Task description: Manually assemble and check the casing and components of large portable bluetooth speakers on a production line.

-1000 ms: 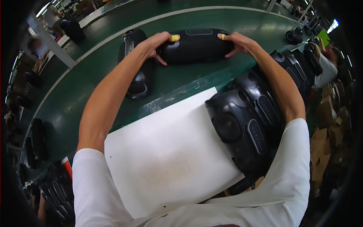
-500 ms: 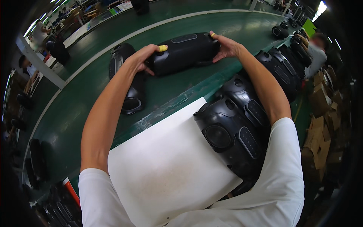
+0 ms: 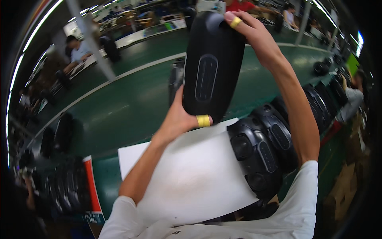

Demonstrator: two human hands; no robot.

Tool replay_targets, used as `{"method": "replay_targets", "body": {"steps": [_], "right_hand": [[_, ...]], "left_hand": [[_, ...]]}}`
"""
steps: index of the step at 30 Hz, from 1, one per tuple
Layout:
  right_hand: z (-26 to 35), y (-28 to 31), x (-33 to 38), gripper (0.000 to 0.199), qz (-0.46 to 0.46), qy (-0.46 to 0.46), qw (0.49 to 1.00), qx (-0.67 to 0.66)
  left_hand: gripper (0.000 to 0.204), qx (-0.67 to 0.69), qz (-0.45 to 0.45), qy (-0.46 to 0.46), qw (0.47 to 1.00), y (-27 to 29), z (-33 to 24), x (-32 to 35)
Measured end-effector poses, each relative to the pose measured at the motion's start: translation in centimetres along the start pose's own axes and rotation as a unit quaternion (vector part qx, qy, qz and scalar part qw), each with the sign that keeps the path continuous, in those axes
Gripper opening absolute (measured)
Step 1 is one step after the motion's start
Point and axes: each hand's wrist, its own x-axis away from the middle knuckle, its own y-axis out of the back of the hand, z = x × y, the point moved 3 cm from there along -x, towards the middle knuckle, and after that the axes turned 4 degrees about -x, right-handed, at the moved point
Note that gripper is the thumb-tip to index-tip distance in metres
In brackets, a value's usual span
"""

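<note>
Turned from crosswise to nearly lengthwise since the earlier frame, the black cylindrical speaker (image 3: 217, 65) is now held up beyond the white sheet (image 3: 191, 175). Nearest, that sheet is bordered on its right by two glossy dark housings (image 3: 254, 159), set side by side, perhaps so that the middle is left usable; the space under the right forearm is crowded by them. The speaker's lower end is gripped by the left hand (image 3: 179, 119) and its upper end by the right hand (image 3: 256, 36) (both thumbs are wrapped in yellow tape (image 3: 203, 120)), presumably to share the weight. Behind it, another dark unit (image 3: 175, 77) is partly hidden on the green surface (image 3: 131, 103). Farther off, a pale post (image 3: 89, 40) is seen before blurred workbenches.
</note>
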Motion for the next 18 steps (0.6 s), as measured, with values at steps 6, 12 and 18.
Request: {"method": "replay_targets", "body": {"steps": [6,12,18], "right_hand": [[10.6,-9.2,5.3,0.079,0.188,0.111,0.965,-0.145],[14.9,-13.7,8.5,0.116,0.229,0.110,0.957,-0.143],[10.3,-9.7,5.5,0.103,0.141,0.007,0.981,-0.132]], "left_hand": [[0.136,-0.033,-0.079,-0.005,0.996,2.4,-1.8,14.7],[0.137,-0.005,-0.092,0.021,0.996,5.6,-4.7,20.2],[0.120,-0.032,-0.028,-0.028,0.999,8.4,-4.9,13.7]]}}
